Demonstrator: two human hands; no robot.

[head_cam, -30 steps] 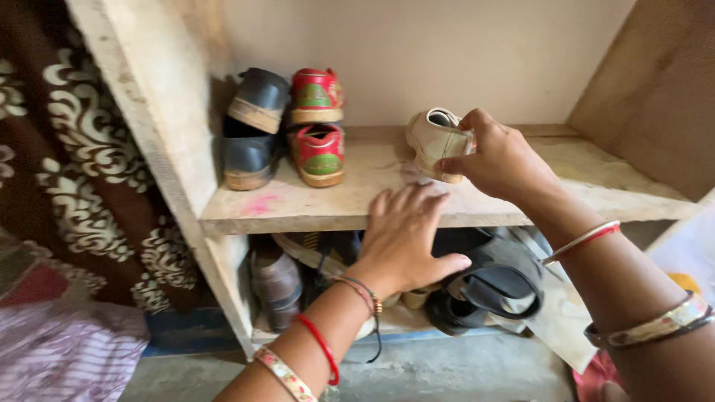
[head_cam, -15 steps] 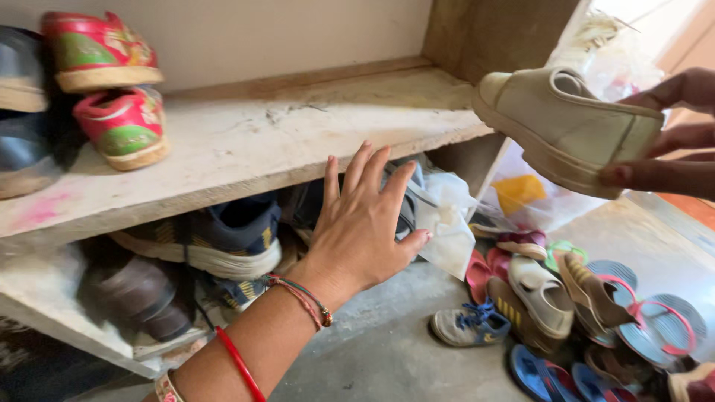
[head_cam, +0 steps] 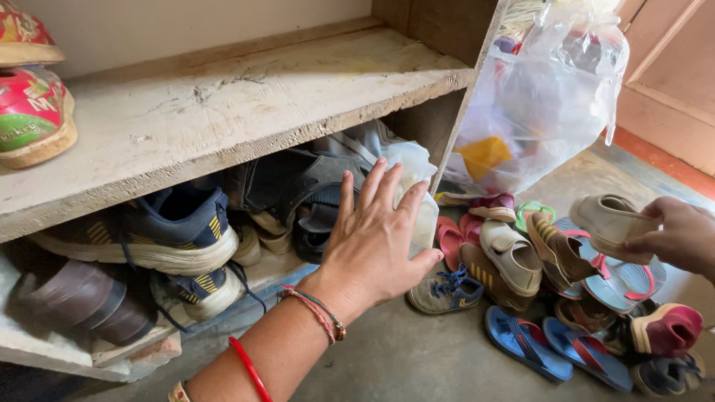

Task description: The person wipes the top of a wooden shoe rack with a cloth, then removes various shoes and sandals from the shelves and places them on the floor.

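Beige small shoe (head_cam: 607, 221) pinched in right hand (head_cam: 679, 238), now low over the floor shoe pile (head_cam: 566, 298).
A second ago it sat on the wooden shelf (head_cam: 223, 119); it has left the shelf and hangs right of it, above the sandals. Left hand (head_cam: 376, 238), fingers spread and empty, hovers before the lower shelf's white bag (head_cam: 417, 186).
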